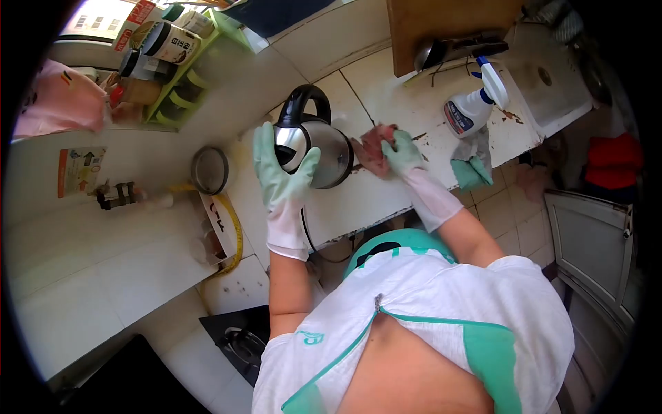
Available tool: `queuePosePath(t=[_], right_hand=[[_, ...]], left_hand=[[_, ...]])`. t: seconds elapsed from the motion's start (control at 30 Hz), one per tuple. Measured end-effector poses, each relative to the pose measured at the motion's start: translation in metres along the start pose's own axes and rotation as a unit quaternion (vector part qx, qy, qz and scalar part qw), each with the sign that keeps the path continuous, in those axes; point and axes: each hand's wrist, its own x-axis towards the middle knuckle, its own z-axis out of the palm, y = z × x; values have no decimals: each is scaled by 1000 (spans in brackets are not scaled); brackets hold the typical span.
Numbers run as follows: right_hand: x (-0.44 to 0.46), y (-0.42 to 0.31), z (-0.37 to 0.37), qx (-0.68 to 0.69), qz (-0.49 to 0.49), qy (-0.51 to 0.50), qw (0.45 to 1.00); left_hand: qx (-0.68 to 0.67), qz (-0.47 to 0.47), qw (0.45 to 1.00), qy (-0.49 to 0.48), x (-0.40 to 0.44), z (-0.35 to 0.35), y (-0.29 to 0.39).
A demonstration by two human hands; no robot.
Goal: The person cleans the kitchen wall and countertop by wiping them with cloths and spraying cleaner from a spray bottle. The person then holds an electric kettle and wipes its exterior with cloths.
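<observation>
A steel electric kettle (334,148) with a black handle stands on the worn white counter. My left hand (279,169), in a pale green and white rubber glove, is at the kettle's near left side. Its fingers are stretched up and the thumb is spread away from them, against or just in front of the kettle; the exact contact is hard to make out. To the kettle's right, my right hand (405,153), gloved the same way, is closed on a crumpled reddish-brown cloth (376,148) that lies against the counter top.
A white spray bottle (469,110) with a blue trigger stands on the right, beside a grey-green glove or cloth (473,164) at the counter edge. Farther right is a sink (562,76). A wooden board (441,27) leans behind. Jars fill a green rack (181,96) at upper left.
</observation>
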Motion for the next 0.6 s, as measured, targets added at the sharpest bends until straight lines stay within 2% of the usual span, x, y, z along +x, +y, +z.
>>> queuePosePath(t=[0.03, 0.07, 0.1, 0.17, 0.2, 0.27, 0.3, 0.4, 0.47, 0.5, 0.6], right_hand=[[-11, 1, -24, -48, -61, 45, 996], [-21, -4, -53, -88, -67, 60, 992], [-31, -6, -84, -86, -26, 47, 995], [-49, -9, -142, 78, 130, 23, 988], [-56, -4, -165, 131, 173, 85, 972], [-49, 34, -197, 134, 85, 250, 955], [-45, 8, -218, 65, 15, 264, 962], [-8, -44, -237, 47, -130, 172, 975], [22, -51, -229, 225, -123, 62, 965], [38, -53, -224, 311, -117, 4, 943], [71, -55, -224, 422, -237, -220, 847]], left_hand=[[-1, -10, 1000, -3, -3, 0, 3], [-3, -17, 1000, -5, -3, -2, 6], [-7, -20, 1000, -5, 0, -2, 9], [3, -9, 1000, -8, 1, -2, 7], [6, -5, 1000, -11, 1, -1, 6], [-7, -16, 1000, -10, 2, 0, 8], [-2, -7, 1000, -8, 2, 0, 6], [-2, -14, 1000, -6, 3, 1, 6], [27, -21, 999, -4, 5, 0, 9], [27, -26, 999, 6, 6, 1, 12], [28, -25, 999, 33, 11, 4, 15]])
